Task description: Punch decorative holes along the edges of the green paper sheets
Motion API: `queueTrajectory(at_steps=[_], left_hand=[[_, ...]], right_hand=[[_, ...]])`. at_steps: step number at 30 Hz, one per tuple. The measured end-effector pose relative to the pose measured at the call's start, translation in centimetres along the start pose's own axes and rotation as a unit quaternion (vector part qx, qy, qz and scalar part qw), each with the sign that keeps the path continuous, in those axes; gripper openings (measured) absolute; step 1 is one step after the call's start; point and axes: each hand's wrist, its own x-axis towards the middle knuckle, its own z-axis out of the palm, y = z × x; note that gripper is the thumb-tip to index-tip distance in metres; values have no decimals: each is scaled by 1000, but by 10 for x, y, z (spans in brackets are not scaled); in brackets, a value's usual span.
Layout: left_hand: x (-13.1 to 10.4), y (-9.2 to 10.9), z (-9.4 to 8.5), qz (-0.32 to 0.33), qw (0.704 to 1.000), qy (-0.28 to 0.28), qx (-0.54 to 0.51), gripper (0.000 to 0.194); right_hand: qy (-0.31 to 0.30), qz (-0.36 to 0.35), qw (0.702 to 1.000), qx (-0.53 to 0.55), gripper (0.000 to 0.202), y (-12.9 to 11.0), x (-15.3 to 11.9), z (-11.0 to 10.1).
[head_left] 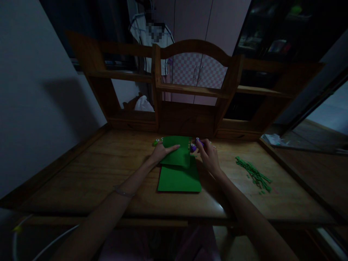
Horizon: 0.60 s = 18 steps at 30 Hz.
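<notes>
My left hand (163, 151) grips a green sheet (178, 156) from its left side, thumb lying over the top face. Under that sheet lies a stack of flat green sheets (179, 181), its front part showing. At the sheet's right edge, my right hand (208, 156) closes on a small purple piece with a white round eye (197, 139); what exactly it is I cannot tell. A second purple piece with a round eye (193, 148) sits beside those fingertips, close to the sheet. To the left of the sheet is a small bright green piece with round eyes (156, 143).
A loose pile of thin green strips (254, 174) lies on the right of the wooden desk (122, 152), with small scraps around it. A wooden shelf unit (187, 95) rises at the desk's back edge. Small pale-eyed pieces, partly hidden, sit behind my right hand. The room is dim.
</notes>
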Motion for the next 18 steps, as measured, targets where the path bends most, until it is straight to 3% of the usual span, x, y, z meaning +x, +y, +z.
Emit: queueTrajectory(at_steps=[9, 18], left_hand=[[1, -1, -1, 17, 1000, -5, 13, 41], [-1, 0, 1, -8, 1000, -2, 3, 47]], right_hand=[[-11, 1, 1000, 9, 33, -3, -1, -1], [-23, 1, 1000, 1, 35, -5, -2, -2]])
